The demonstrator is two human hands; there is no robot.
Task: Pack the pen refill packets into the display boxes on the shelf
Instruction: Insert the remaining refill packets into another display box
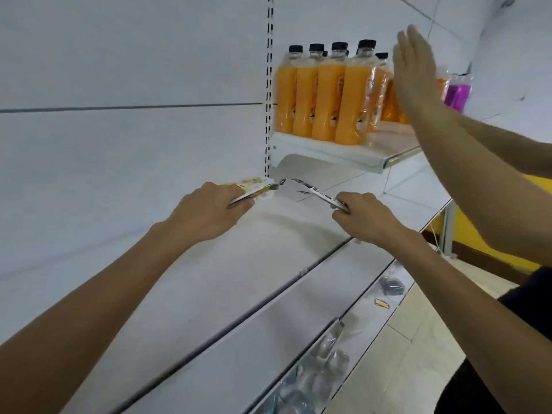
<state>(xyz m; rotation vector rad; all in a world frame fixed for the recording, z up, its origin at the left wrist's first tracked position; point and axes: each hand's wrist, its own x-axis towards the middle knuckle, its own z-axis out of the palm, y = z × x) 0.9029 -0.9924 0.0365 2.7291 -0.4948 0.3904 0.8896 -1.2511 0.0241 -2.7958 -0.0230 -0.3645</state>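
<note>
Reaching over the wide white metal shelf, both hands are holding flat things close to the back panel. The left hand is gripping a flat yellow-and-white printed packet with its fingers curled around the near end. The packet is pointing toward the corner where the slotted white upright is meeting the shelf. The right hand is pinching a thin white card piece with black print by its near end. It is perhaps a folded display box, but the view is too blurred to be sure. The far ends of the two things are lying near each other, just above the shelf, and I cannot tell if they are touching.

To the right and higher, a shorter white upper shelf is carrying a wrapped group of orange juice bottles with black caps, all standing upright. Further right, a purple bottle is showing. Another person's raised hand, with fingers straight and together, is standing in front of these bottles. Below the wide shelf, a lower shelf is holding clear plastic packets, and a small yellow-and-red tag is lying near its edge.
</note>
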